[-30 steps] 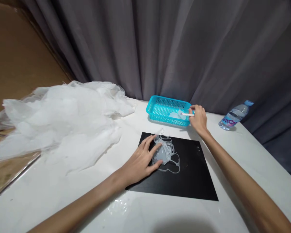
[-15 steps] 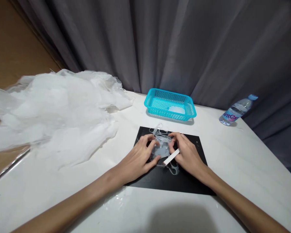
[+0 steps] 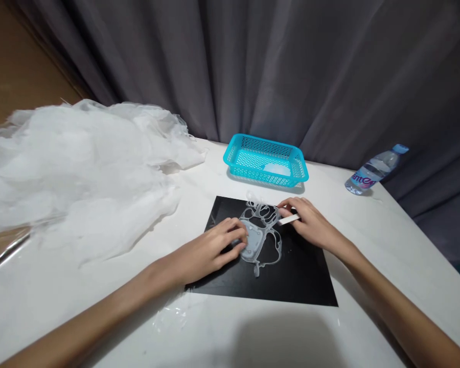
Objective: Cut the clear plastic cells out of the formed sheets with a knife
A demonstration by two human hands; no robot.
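A flat, translucent grey plastic piece (image 3: pixel 254 238) with rounded corners lies on a black mat (image 3: pixel 299 281). My left hand (image 3: pixel 224 243) is closed on its left edge, fingertips over the surface. Thin, looping translucent plastic strips (image 3: pixel 279 245) spread around the piece, above it and to its right. My right hand (image 3: pixel 304 220) keeps a slim white stick-like tool (image 3: pixel 289 220) between its fingers, one end pointing left. Its thumb and index fingertips are at the upper right of the loops; whether they also pinch the strips I cannot tell.
A blue perforated basket (image 3: pixel 266 176) with a whitish flat piece inside stands behind the mat. At the left lies a large heap of white filmy sheets (image 3: pixel 88 168). A water bottle (image 3: pixel 375 171) stands at the right, and a grey curtain (image 3: pixel 276 66) hangs behind the table.
My right hand has moved up and right, away from the grey piece, with the white tool. The loops now lie spread out to the right. My left hand stays at the piece.
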